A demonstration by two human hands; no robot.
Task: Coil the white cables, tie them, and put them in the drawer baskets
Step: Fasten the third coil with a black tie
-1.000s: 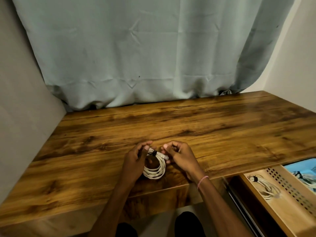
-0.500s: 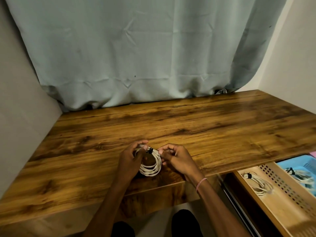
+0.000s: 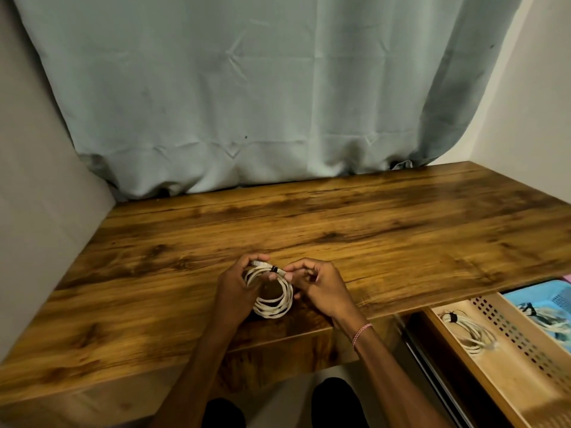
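Coil of white cable [image 3: 273,304] looks light and springy; my left hand [image 3: 236,288] grips its 9 o'clock side, my right hand [image 3: 321,287] pinches beside the black tie [image 3: 273,269] at 12 o'clock.

A white cable [image 3: 273,299], wound into a round coil of several loops, is being held tilted near the middle of the table's front edge. The left hand [image 3: 238,291] is gripping its left side, and the right hand [image 3: 321,288] is pinching its upper end just beside a black tie [image 3: 273,269] that is wrapping the top of the coil. A second white cable [image 3: 472,335], coiled and bound with a second black tie [image 3: 452,318], is lying flat in the beige perforated basket [image 3: 519,332] below the table's front right corner, and the blue basket [image 3: 553,299] just right of it is holding another white bundle [image 3: 537,316], too blurred to detail.
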